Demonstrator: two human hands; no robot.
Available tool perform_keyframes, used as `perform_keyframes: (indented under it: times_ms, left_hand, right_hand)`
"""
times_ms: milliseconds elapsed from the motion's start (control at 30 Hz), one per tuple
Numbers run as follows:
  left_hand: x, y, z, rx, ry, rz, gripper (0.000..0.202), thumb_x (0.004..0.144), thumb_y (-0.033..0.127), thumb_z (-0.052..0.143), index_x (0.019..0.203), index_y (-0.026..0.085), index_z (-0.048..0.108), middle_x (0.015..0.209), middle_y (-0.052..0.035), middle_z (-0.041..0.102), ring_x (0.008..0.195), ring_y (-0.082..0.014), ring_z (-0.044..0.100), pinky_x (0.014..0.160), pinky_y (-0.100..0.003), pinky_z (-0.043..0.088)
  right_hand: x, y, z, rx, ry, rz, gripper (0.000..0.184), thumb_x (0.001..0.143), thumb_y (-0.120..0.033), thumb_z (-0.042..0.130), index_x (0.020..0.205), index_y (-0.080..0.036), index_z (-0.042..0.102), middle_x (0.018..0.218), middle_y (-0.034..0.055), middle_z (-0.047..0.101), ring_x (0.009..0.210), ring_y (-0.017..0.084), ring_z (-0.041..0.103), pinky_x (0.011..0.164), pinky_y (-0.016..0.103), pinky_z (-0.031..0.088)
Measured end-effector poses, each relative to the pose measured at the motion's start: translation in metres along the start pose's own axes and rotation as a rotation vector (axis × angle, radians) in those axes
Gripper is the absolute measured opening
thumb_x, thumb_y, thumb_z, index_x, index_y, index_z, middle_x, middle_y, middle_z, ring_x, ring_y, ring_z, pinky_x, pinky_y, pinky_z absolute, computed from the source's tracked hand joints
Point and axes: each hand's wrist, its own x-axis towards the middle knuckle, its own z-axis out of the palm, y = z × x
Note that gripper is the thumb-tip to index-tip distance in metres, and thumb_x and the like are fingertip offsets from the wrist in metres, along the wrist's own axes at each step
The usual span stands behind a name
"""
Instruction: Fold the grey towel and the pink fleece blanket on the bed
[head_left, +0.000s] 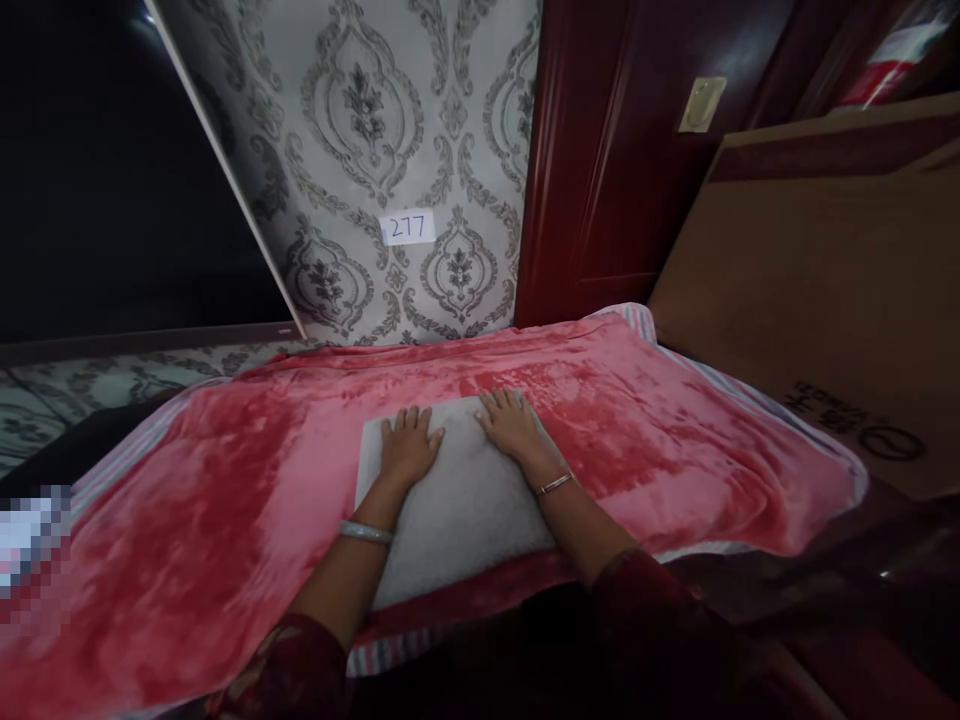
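A pale grey-white rectangular sheet (pixel 465 500) lies flat in front of me; its exact material is hard to make out. My left hand (pixel 409 447) rests palm down near its far left corner, fingers spread. Close to the far right corner, my right hand (pixel 511 425) presses flat on it too, fingers stretched out. Under the sheet spreads a pink and red plush blanket (pixel 637 420) with a striped edge. A pale bangle circles my left wrist, and a thin metal bracelet circles my right.
Behind the blanket stands a patterned wall with a paper label reading 277 (pixel 408 227). A large dark screen (pixel 127 180) fills the upper left. At right are a dark red door panel (pixel 600 150) and a big cardboard box (pixel 825 280).
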Motion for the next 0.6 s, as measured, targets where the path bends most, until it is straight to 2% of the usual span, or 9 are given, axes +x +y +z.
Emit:
perform_keyframes:
  times_ms: [100, 233, 367, 467, 600]
  left_hand:
    - [0.002, -0.008, 0.001, -0.006, 0.007, -0.043, 0.064, 0.102, 0.050, 0.026, 0.154, 0.016, 0.041, 0.161, -0.0167, 0.039, 0.150, -0.0340, 0.032, 0.120, -0.058, 0.023]
    - [0.007, -0.024, -0.004, -0.042, 0.007, -0.160, 0.059, 0.102, 0.047, 0.023, 0.149, 0.019, 0.048, 0.157, -0.0148, 0.046, 0.147, -0.0341, 0.035, 0.117, -0.061, 0.028]
    - [0.005, -0.037, -0.004, -0.088, 0.008, -0.216, 0.057, 0.102, 0.043, 0.024, 0.147, 0.019, 0.049, 0.153, -0.0131, 0.050, 0.143, -0.0350, 0.039, 0.110, -0.056, 0.039]
    - [0.002, -0.040, -0.003, -0.132, 0.027, -0.225, 0.055, 0.102, 0.040, 0.028, 0.146, 0.018, 0.051, 0.150, -0.0137, 0.052, 0.139, -0.0351, 0.042, 0.109, -0.054, 0.040]
    - [0.000, -0.043, -0.001, -0.222, 0.088, -0.312, 0.052, 0.100, 0.034, 0.031, 0.142, 0.014, 0.054, 0.144, -0.0180, 0.055, 0.132, -0.0336, 0.049, 0.107, -0.049, 0.042]
  right_hand:
    - [-0.001, 0.004, 0.008, -0.004, 0.014, -0.004, 0.056, 0.106, -0.047, 0.035, 0.156, -0.024, 0.042, 0.162, 0.0108, 0.038, 0.151, 0.030, 0.028, 0.122, 0.054, 0.018]
    - [0.002, 0.006, 0.007, 0.003, -0.011, 0.004, 0.056, 0.106, -0.048, 0.034, 0.156, -0.026, 0.041, 0.163, 0.0093, 0.036, 0.151, 0.030, 0.028, 0.122, 0.055, 0.017]
    - [0.003, 0.008, 0.009, 0.005, 0.001, -0.006, 0.056, 0.106, -0.049, 0.032, 0.155, -0.026, 0.043, 0.162, 0.0095, 0.037, 0.151, 0.030, 0.028, 0.122, 0.056, 0.017]
    - [0.002, 0.008, 0.011, 0.001, 0.019, -0.006, 0.055, 0.106, -0.048, 0.033, 0.154, -0.026, 0.045, 0.161, 0.0099, 0.039, 0.150, 0.031, 0.030, 0.121, 0.057, 0.017]
    - [0.001, 0.008, 0.012, 0.001, 0.021, -0.002, 0.055, 0.106, -0.047, 0.034, 0.155, -0.025, 0.044, 0.161, 0.0102, 0.039, 0.150, 0.031, 0.029, 0.121, 0.056, 0.017]
